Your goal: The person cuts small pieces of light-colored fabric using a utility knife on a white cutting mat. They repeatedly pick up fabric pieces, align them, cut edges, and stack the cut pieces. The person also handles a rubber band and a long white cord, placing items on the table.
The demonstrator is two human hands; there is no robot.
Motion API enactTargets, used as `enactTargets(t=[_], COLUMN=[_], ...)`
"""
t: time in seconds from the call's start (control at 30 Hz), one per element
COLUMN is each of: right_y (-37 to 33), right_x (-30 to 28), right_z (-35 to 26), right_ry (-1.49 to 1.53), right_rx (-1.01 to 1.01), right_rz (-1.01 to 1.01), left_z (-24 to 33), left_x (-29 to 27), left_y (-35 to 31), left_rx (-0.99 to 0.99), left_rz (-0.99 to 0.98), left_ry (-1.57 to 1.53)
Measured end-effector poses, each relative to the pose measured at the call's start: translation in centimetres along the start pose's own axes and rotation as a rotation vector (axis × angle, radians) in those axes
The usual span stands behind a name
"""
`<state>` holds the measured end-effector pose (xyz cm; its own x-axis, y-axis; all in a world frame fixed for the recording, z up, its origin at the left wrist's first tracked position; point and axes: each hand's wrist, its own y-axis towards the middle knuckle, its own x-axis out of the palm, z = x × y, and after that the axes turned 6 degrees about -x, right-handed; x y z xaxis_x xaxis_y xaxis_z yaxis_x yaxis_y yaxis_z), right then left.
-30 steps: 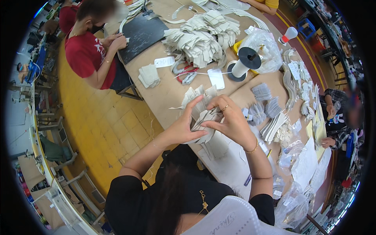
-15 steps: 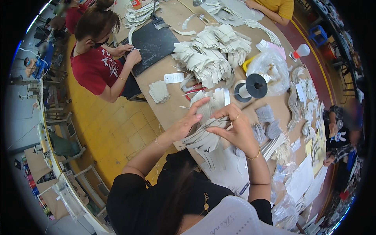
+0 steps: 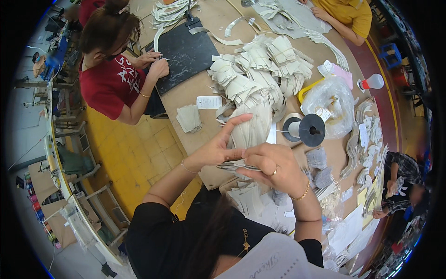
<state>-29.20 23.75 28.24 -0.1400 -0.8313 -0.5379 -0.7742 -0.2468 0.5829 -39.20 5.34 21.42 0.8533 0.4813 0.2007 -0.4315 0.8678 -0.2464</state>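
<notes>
A thick stack of off-white cut pieces (image 3: 252,126), fabric or thin leather, is between my two hands over the table edge. My left hand (image 3: 217,148) grips it from the left, with the thumb across the near end and the fingers along the side. My right hand (image 3: 275,166) closes on the near end from the right, its thumb and index finger meeting my left thumb tip. Beyond the stack lies a large heap of similar bundled pieces (image 3: 260,65). Below my hands, more pale pieces (image 3: 246,199) rest on the table.
A thread spool (image 3: 310,130) stands right of my hands, beside a clear plastic bag (image 3: 331,109). Small grey bundles (image 3: 317,158) lie nearer. At left are a white tag (image 3: 209,102) and a small stack (image 3: 188,118). A co-worker in red works at a black board (image 3: 186,55).
My right hand has turned and lowered, its fingers now closing on the stack's near end beside my left thumb. The fanned near ends are gathered closer together. The view has shifted slightly.
</notes>
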Motion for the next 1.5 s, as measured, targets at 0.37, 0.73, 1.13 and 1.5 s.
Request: enactTargets(t=[0.37,0.73,1.13,1.5], right_y=[-1.1,-2.4,-1.5,-1.3], right_x=[-0.9,-1.0,-1.2,-0.6], right_z=[1.6,2.8,2.2,0.2], right_ry=[-0.013,-0.037,-0.087,-0.204], right_rx=[0.025,0.013,-0.052,-0.304], right_rz=[-0.036,-0.034,-0.051,-0.051], left_z=[0.0,-1.7,-1.0,2.7], left_x=[-0.4,0.5,0.7,-1.6], left_y=[2.9,4.6,4.2,7.3], left_rx=[-0.106,-0.137,0.017,0.217], left_rz=[-0.175,-0.132,0.184,0.578], left_ry=[-0.126,-0.103,0.089,-0.001])
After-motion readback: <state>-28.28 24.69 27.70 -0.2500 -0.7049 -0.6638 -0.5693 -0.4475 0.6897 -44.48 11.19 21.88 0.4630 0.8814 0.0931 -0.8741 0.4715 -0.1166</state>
